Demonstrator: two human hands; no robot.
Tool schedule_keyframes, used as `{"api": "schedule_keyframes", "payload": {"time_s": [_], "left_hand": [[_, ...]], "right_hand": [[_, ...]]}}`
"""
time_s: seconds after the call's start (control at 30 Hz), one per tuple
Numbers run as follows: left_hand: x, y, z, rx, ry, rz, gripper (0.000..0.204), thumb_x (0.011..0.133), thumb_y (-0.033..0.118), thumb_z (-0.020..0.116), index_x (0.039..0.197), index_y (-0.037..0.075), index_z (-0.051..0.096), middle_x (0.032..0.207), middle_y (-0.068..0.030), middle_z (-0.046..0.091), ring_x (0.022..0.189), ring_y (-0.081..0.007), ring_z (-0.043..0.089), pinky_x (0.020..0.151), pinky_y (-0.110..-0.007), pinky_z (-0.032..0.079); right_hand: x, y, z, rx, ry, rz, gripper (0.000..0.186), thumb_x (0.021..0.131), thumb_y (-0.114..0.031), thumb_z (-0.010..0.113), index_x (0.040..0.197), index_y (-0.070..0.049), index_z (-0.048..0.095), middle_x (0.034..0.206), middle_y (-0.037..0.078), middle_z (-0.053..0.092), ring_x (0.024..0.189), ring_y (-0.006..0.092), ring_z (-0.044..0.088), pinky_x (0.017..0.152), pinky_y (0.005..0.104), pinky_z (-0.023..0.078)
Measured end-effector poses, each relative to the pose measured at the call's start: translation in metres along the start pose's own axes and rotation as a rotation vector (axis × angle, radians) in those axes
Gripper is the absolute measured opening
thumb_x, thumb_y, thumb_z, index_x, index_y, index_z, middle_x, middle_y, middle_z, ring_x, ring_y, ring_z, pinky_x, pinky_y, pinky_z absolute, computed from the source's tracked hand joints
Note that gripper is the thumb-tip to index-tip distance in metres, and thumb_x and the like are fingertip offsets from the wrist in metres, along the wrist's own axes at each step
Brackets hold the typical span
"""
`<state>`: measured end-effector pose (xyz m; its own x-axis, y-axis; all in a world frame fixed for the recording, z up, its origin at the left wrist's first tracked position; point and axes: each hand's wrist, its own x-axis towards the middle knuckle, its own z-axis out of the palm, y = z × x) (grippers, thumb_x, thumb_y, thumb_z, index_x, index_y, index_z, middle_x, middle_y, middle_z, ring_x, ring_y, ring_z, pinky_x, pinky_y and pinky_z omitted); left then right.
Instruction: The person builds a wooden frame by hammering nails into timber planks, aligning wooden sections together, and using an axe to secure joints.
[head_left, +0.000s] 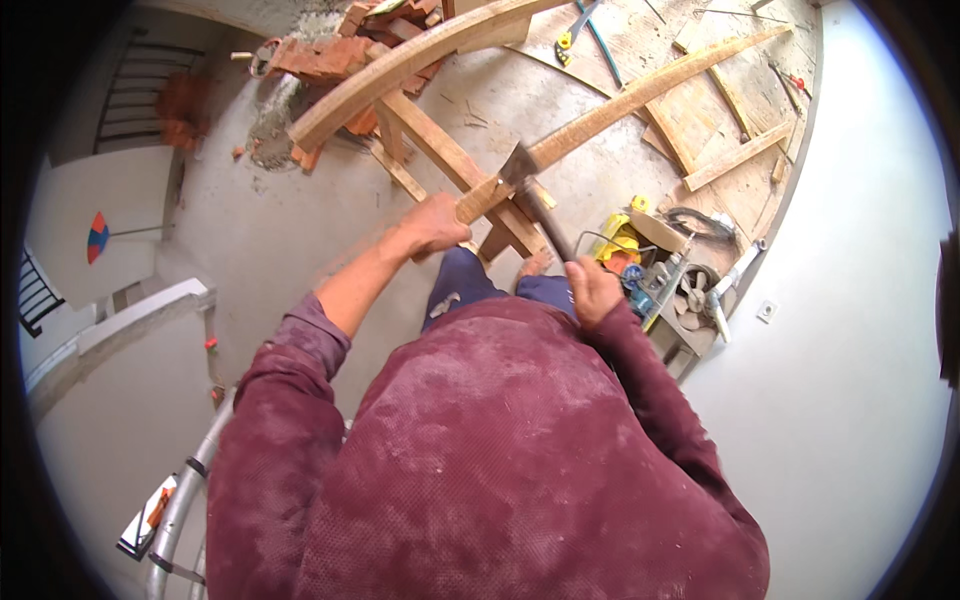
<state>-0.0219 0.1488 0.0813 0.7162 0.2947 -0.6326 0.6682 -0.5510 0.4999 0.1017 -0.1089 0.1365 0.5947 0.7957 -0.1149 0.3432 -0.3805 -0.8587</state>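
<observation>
Over pale grey flooring (290,215), your left hand (437,222) clasps a long tan wooden board (640,101) slanting away rightward, your right hand (595,292) clenching a dark hammer-like tool (546,218) whose head overlaps it.

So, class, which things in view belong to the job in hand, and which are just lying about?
In use:
hammer, in the right hand
long timber, in the left hand
wooden frame beneath it

Apparently lying about:
red bricks
yellow-handled saw
fan blades

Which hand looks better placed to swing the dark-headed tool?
Probably the right hand: it grips the dark-headed tool, while the left hand is occupied holding a wooden piece.
</observation>
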Motion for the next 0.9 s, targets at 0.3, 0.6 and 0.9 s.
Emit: {"api": "schedule_keyframes", "payload": {"time_s": [0.3, 0.6, 0.9], "left_hand": [[0.001, 0.003, -0.005, 0.036, -0.036, -0.085, 0.03, 0.066, 0.021, 0.062, 0.071, -0.008, 0.067, 0.07, -0.0288, 0.065, 0.071, -0.0383, 0.07, 0.068, -0.044, 0.054], [0.001, 0.002, -0.005, 0.005, -0.019, -0.06, 0.03, 0.067, 0.021, 0.062, 0.073, -0.008, 0.066, 0.07, -0.0274, 0.066, 0.069, -0.037, 0.069, 0.067, -0.044, 0.054], [0.001, 0.009, -0.006, 0.019, -0.004, -0.073, 0.027, 0.066, 0.022, 0.065, 0.072, -0.004, 0.066, 0.067, -0.0227, 0.066, 0.064, -0.0334, 0.067, 0.065, -0.043, 0.053]], "right_hand": [[0.008, -0.006, -0.03, 0.509, 0.382, -0.273, 0.048, 0.101, -0.054, 0.046, 0.094, -0.007, 0.051, 0.063, 0.011, 0.055, 0.048, 0.0225, 0.053, 0.046, 0.0336, 0.041], [0.002, 0.001, -0.05, 0.431, 0.407, -0.116, 0.05, 0.102, -0.052, 0.04, 0.082, -0.007, 0.05, 0.062, 0.002, 0.042, 0.047, 0.015, 0.041, 0.044, 0.0287, 0.034], [-0.002, 0.006, -0.004, -0.067, -0.119, 0.154, 0.036, 0.105, -0.033, 0.046, 0.092, 0.0, 0.054, 0.064, 0.016, 0.055, 0.062, 0.035, 0.058, 0.061, 0.0467, 0.046]]}}
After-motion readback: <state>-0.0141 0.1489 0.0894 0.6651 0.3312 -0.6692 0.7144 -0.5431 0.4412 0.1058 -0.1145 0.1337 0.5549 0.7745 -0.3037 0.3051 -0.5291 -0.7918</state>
